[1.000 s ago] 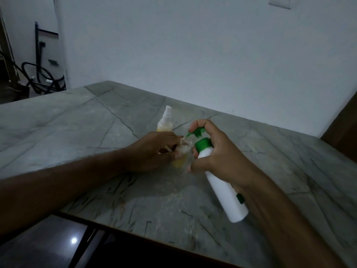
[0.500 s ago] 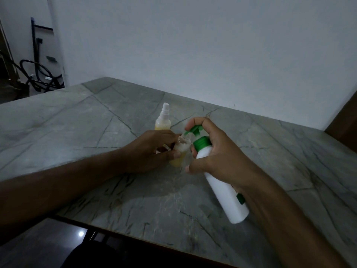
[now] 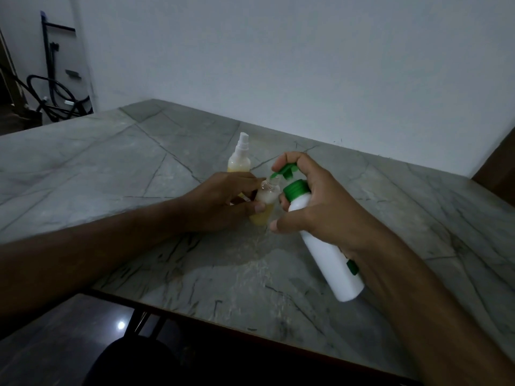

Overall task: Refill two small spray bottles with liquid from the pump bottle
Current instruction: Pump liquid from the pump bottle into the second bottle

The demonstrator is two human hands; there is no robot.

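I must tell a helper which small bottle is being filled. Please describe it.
On the grey marble table, between the two hands, the open spray bottle stands gripped by the left hand. Unlike the capped spray bottle behind, it has no top.

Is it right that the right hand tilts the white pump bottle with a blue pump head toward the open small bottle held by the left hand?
Not quite: the head view shows the pump head is green, not blue. The rest holds: the right hand grips the tilted white pump bottle, nozzle at the mouth of the open small bottle, which the left hand holds.
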